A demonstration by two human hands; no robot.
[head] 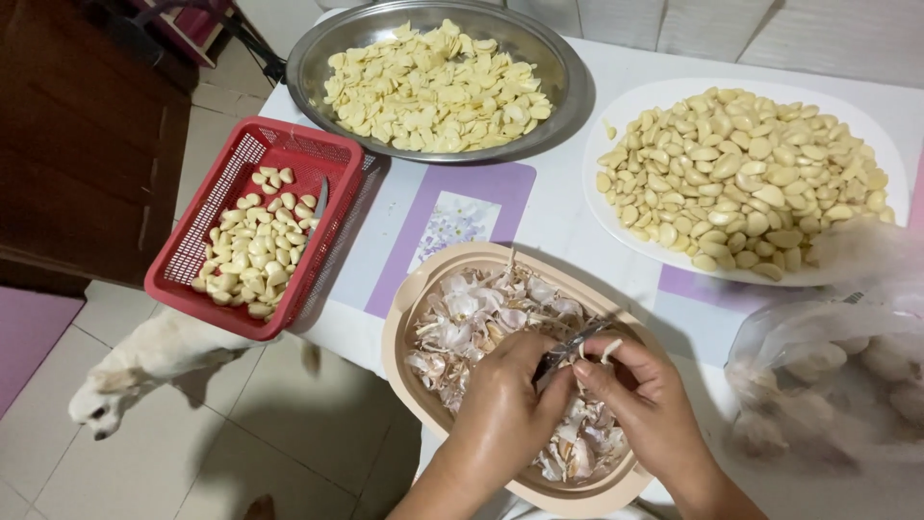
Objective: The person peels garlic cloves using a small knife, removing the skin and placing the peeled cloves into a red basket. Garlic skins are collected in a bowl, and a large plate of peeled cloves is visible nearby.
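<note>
Left hand [505,400] is closed around a small paring knife [570,349], its blade pointing up and to the right, away from the wrist. Right hand [643,395] pinches a garlic clove [608,350] between thumb and fingertips, just beside the blade tip, and both hands hover over the beige oval tub [409,306] that is heaped with papery garlic skins [481,313].

To do this peeling well, I judge the clove should stay low over the tub so every scrap of skin drops in with the rest. The blade wants only a shallow nick at the root end, then a pull to lift the skin rather than a cut into the flesh. The thumb of the right hand sits close to the edge, so short, controlled strokes away from it look safest.

On the bench [568,207], a white platter [626,231] of whole peeled cloves lies near on the right, a steel basin [308,77] of sliced garlic stands at the far edge, and a red basket [192,241] of more cloves overhangs the left edge. A clear plastic bag [818,376], its contents blurred, rests at the right. A white dog [144,366] stands on the floor below the basket.
</note>
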